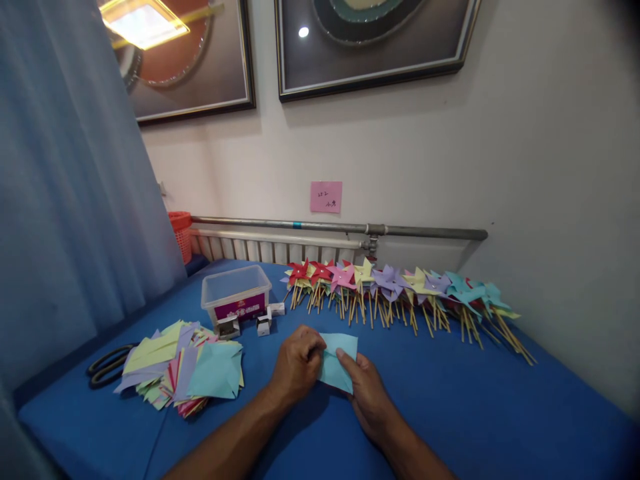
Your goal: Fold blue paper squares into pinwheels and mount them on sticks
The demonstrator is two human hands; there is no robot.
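A light blue paper square (340,379) is held between both hands, above the blue table cover. My left hand (300,360) pinches its left edge with curled fingers; anything else inside those fingers is hidden. My right hand (367,387) grips the right side, thumb on top and fingers beneath. Cut lines show on the paper's face. To the left lies a pile of coloured paper squares (215,370), a light blue one uppermost. Finished paper pinwheels (390,283) on thin sticks lie in a long row behind my hands and to the right.
Black-handled scissors (107,365) lie left of the paper pile. Behind it stand a clear plastic box (235,290) and small open cartons (263,325). A red basket (181,235) is by the blue curtain (75,167). A metal pipe (425,231) runs along the wall.
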